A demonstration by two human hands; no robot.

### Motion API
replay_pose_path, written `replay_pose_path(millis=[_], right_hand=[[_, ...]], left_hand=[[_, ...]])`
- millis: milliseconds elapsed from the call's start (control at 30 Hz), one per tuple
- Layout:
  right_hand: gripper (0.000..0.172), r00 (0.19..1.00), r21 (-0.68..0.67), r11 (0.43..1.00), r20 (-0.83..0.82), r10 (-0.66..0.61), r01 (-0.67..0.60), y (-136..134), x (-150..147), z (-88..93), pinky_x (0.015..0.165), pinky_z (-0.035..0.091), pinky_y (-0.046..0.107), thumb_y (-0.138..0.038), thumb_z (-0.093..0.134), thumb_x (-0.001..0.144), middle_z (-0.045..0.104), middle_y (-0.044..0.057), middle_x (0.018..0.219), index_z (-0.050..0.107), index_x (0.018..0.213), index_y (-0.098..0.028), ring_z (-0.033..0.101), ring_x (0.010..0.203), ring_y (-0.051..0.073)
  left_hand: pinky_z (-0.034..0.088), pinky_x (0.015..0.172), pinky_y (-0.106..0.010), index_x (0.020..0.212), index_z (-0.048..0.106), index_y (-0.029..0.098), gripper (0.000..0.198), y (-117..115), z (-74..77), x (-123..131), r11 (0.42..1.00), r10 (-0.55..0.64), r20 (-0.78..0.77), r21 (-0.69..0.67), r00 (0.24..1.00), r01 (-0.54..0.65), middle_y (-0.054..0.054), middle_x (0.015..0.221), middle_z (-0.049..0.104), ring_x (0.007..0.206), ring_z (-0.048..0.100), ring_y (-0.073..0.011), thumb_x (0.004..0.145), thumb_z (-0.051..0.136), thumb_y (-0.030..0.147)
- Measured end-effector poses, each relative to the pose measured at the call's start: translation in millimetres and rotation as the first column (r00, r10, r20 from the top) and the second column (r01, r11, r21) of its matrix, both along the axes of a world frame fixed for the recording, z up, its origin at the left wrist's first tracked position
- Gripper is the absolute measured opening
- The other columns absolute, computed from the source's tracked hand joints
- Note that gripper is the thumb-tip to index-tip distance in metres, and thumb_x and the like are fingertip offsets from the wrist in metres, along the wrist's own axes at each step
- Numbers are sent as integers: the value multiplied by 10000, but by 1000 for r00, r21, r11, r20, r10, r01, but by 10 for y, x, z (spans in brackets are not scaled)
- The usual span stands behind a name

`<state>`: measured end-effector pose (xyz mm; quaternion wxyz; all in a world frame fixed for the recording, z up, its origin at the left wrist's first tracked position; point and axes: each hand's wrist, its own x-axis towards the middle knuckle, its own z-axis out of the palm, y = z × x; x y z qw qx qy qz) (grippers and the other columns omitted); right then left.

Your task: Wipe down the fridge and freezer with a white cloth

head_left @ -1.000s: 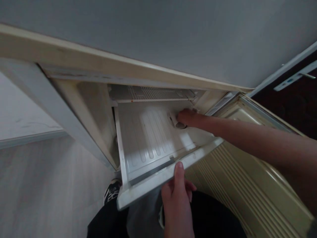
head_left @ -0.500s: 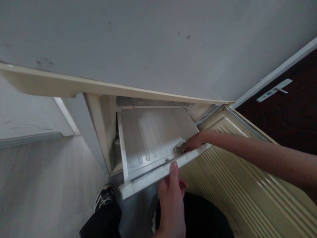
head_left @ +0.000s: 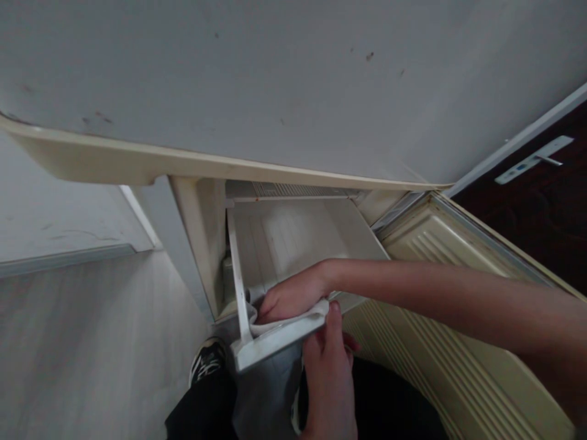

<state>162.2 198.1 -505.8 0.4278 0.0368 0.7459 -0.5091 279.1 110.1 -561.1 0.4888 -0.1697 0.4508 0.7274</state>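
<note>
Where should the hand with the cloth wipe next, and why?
Probably back along the tray toward its far end. The right hand presses the cloth into the tray's near left corner, right against the front lip, so there is nowhere further forward to wipe. The left hand steadies that front edge, and the ribbed floor behind lies bare.

A person's bare right forearm (head_left: 435, 293) and left hand (head_left: 328, 379), no sleeves or rings; below the fingers, black trousers (head_left: 202, 415) and a black-and-white sneaker (head_left: 206, 362).
</note>
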Motion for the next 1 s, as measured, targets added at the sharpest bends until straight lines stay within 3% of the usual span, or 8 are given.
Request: replay_pose_path(millis=[300,433,533,600,700,767,867,1000], right_hand=[[360,998,422,906,-68,1,28,675,739,241,553,341,220,-211,457,932,556,-16,579,672,653,-135,424,538,93],[293,927,790,574,-23,375,-213,1072,1003,243,667,377,265,-128,497,943,710,98,758,728,765,-111,545,660,138],[263,902,877,403,72,425,-260,1323,1237,277,732,415,280,-123,503,959,753,156,932,762,1004,-114,656,818,188],[316,944,957,261,32,330,-124,1379,1362,348,699,407,287,-215,461,1014,752,153,915,766,997,-133,672,826,210],[507,948,951,-110,-266,176,288,1235,1499,534,620,345,301,-368,381,1053,703,152,764,712,739,-146,644,790,243],[573,787,748,-246,-596,160,617,993,1601,647,601,313,306,-425,350,1050,624,122,651,599,600,-174,595,721,224],[587,299,297,-211,-954,-21,931,487,1812,604,557,275,301,-537,376,1014,451,34,536,435,530,-209,426,535,153],[594,-162,-96,-137,-758,-632,986,-126,2069,0,502,266,281,-697,511,899,390,5,550,502,569,-203,325,527,137]], left_hand=[[240,489,-239,1051,677,78,647,-61,145,-57,993,-107,37,51,994,105,-4,532,522,493,405,-116,779,712,664],[265,509,-240,1004,699,76,625,-102,184,-104,991,-113,23,69,993,111,-24,587,542,551,440,-122,815,688,672],[287,525,-243,988,708,91,608,-102,167,-106,993,-106,25,49,994,105,-34,634,558,600,484,-132,800,713,669],[285,525,-246,971,711,94,630,-100,168,-111,996,-84,31,31,996,83,-39,640,558,618,504,-143,769,730,690],[277,527,-246,962,732,83,650,-109,218,-146,995,-88,16,40,996,87,-52,618,571,599,498,-141,769,716,703],[296,544,-241,991,750,84,637,-112,272,-184,994,-94,-14,60,995,95,-65,637,607,588,487,-124,795,700,688],[325,539,-229,1007,761,97,613,-79,350,-258,995,-59,-38,75,998,61,-95,763,684,610,511,-112,807,699,674],[415,553,-223,1065,750,147,518,12,421,-412,991,-11,-4,137,1000,12,-115,1005,741,717,620,-144,802,749,594]])
